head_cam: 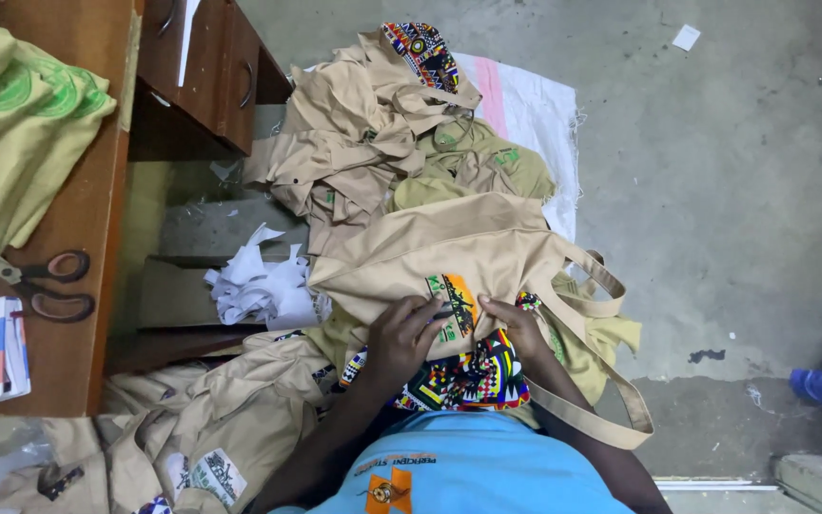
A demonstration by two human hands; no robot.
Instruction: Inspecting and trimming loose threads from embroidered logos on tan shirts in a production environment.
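Both hands, left hand [401, 335] and right hand [516, 324], press the tan tote bag [449, 249].

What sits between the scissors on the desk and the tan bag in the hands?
Head view: a heap of white paper scraps on a cardboard box lies between the scissors and the tan bag.

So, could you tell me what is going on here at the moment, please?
A person in a blue shirt holds a tan tote bag on their lap. The left hand and right hand both rest on its small printed patch, fingers pressing either side. A bright patterned cloth lies under the bag. More tan bags are heaped on the floor ahead, and scissors lie on the wooden desk to the left.
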